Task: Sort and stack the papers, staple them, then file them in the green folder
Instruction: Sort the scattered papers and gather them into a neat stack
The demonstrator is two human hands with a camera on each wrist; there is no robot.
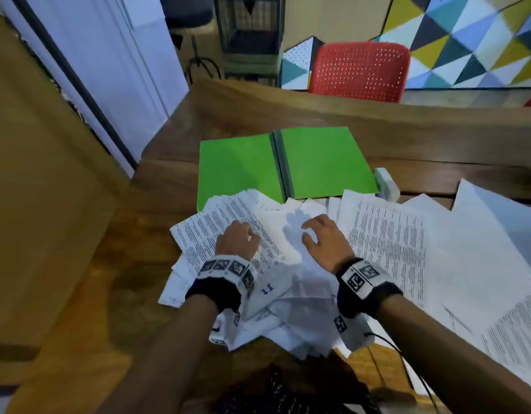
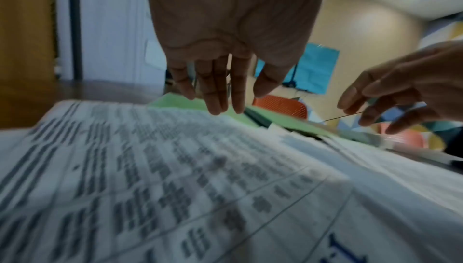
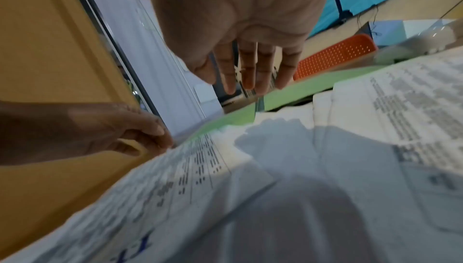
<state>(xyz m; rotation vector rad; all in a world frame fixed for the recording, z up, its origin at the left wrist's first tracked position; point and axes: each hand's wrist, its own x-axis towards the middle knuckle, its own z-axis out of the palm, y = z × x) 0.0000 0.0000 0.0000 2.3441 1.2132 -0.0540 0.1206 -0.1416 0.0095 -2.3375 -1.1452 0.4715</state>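
Loose printed papers point(image 1: 386, 234) lie scattered and overlapping across the near half of the wooden table point(image 1: 437, 138). Behind them the green folder point(image 1: 324, 162) lies open and flat, its near edge under some sheets. A pale stapler point(image 1: 386, 183) sits at the folder's right corner. My left hand point(image 1: 246, 230) is low over a tilted printed sheet point(image 2: 175, 168), fingers straight and holding nothing. My right hand point(image 1: 312, 231) hovers with spread fingers over a blank sheet point(image 3: 288, 158) in the middle of the pile. The folder point(image 3: 313, 87) shows beyond the right fingertips.
A red perforated chair point(image 1: 359, 70) stands behind the table's far edge. The table's left edge runs close to the pile, with wooden floor beyond. A thin black cable point(image 1: 407, 363) trails from my right wrist over the near papers.
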